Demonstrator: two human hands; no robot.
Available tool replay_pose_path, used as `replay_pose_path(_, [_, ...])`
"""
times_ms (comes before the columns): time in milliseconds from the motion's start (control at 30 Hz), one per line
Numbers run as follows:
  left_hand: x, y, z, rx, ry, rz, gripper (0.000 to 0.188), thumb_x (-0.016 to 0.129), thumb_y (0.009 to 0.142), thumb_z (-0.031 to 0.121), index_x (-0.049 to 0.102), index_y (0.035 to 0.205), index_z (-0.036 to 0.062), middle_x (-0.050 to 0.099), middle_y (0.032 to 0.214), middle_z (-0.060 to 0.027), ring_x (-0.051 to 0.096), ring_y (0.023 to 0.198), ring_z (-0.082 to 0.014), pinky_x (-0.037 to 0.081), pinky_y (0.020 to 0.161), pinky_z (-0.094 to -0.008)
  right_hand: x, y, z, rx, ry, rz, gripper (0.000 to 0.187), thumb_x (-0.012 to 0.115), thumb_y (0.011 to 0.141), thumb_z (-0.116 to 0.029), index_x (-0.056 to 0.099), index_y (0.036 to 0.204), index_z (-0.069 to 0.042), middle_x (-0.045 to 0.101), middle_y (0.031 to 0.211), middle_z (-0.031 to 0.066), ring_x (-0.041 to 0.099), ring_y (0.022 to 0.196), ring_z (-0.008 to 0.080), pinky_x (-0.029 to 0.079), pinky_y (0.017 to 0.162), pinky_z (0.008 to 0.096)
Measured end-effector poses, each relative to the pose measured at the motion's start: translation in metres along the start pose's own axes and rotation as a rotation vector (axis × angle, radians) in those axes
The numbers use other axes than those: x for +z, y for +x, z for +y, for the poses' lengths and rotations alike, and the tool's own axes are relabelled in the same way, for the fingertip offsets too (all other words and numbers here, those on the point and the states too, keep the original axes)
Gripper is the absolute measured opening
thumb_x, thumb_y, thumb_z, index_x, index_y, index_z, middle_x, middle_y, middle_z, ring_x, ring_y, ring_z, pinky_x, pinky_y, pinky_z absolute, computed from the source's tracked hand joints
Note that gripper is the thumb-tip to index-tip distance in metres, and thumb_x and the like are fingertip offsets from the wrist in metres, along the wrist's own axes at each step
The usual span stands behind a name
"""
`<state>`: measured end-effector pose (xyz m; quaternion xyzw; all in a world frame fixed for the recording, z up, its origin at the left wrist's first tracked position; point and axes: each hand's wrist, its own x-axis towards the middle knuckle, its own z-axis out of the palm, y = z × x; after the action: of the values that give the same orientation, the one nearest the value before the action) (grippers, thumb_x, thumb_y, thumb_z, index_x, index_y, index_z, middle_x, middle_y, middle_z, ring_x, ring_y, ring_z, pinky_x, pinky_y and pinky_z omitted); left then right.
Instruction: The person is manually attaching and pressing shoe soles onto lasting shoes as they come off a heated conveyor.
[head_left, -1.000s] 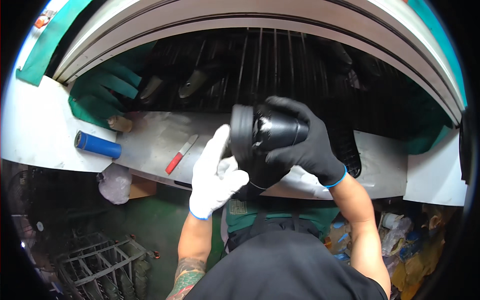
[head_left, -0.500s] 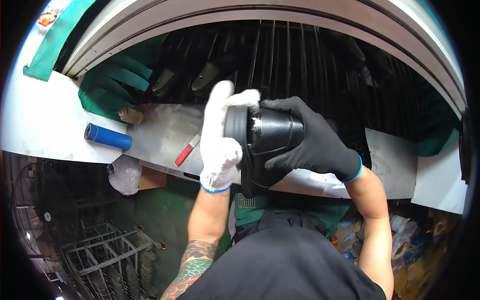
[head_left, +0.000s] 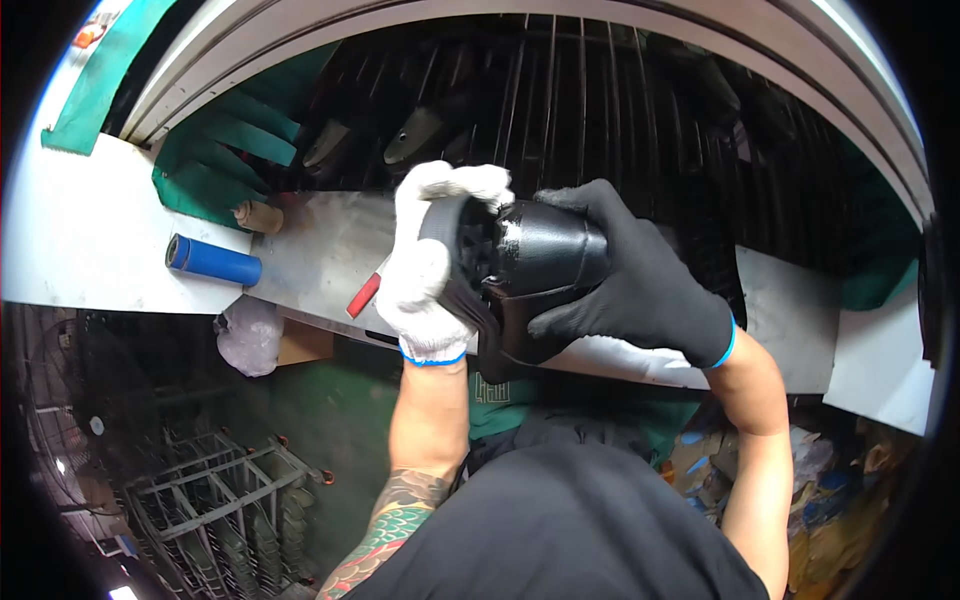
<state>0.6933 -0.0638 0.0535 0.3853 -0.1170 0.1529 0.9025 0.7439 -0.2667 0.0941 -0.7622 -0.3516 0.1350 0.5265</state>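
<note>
Both hands on the shoe [head_left: 552, 250] now, held up in front of me, over the near edge of the metal bench [head_left: 320, 240]. My left hand [head_left: 428, 265], in the white glove, grips the black sole [head_left: 470, 310], fingers hooked over its far edge, thumb lying along its outer face. And look, there's a dark gap between that sole and the shiny upper! My right hand [head_left: 645, 285], in the black glove, is clamped round the rounded end, fingers on the far side, thumb on the near side. Just left of my white glove sits the red-handled knife [head_left: 364, 296], its blade partly hidden. Further left lies a blue tube [head_left: 214, 260], a small tan cylinder [head_left: 259, 217] near it. Beyond the bench, dark rails [head_left: 555, 110]; down on the left, a metal cart [head_left: 220, 490].
</note>
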Motion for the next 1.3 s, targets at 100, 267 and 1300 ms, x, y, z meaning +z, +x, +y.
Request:
replay_pose_path(100, [-0.009,0.007,0.005,-0.112,0.087,-0.126,0.082,0.078,0.082,0.029,0.041,0.151,0.0026,0.059,0.138,-0.0234,0.059,0.125,-0.0324,0.045,0.111,-0.0445,0.006,0.004,-0.002,0.035,-0.002,-0.02,0.087,0.097,0.066,-0.026,0.046,0.133,-0.004,0.072,0.112,0.0256,0.074,0.106,0.0387,0.059,0.09,0.0431])
replay_pose_path(267, [-0.014,0.013,0.023,-0.163,0.065,-0.12,0.087,0.078,0.08,0.035,0.042,0.15,-0.0012,0.058,0.14,-0.0238,0.058,0.127,-0.0315,0.045,0.112,-0.0428,0.012,0.02,-0.03,0.199,-0.069,-0.128,0.089,0.1,0.065,-0.029,0.047,0.131,-0.003,0.071,0.111,0.0261,0.074,0.104,0.0384,0.06,0.087,0.0426])
replay_pose_path(1300, [-0.019,-0.129,0.005,0.279,0.89,-0.003,0.097,0.074,0.098,0.037,0.017,0.167,0.0024,0.034,0.163,-0.034,0.041,0.149,-0.0451,0.031,0.123,-0.0536,0.061,-0.059,0.039,-0.211,0.138,0.125,0.054,0.08,0.09,-0.029,0.058,0.135,-0.009,0.058,0.147,0.0188,0.048,0.145,0.0389,0.033,0.123,0.0515])
